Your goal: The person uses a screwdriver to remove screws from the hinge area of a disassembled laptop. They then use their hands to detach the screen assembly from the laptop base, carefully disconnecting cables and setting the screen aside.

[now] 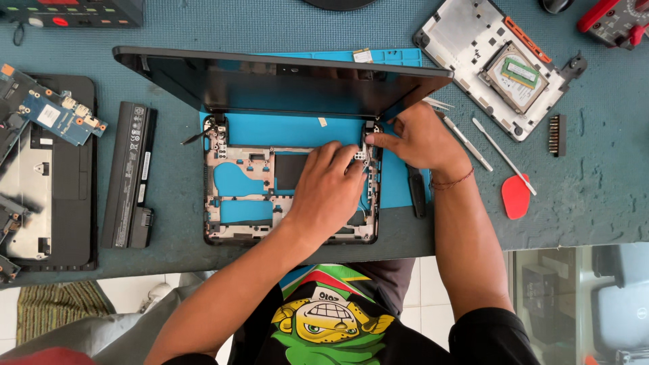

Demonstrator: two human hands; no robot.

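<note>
A gutted laptop base (243,196) was laid on a blue mat (297,128) on the surface (595,189), its screen lid (284,84) tilted open. The left hand (328,189) was pressed flat on the base's right side, fingers spread. The right hand (419,138) was pinched narrow at the right hinge (368,132) — what it gripped could not be told. A black battery (128,176) was left well apart.

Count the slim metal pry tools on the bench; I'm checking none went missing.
2: one metal pry tool beside the right hand, another farther right, by the red pick. Hands may hide others.
</note>
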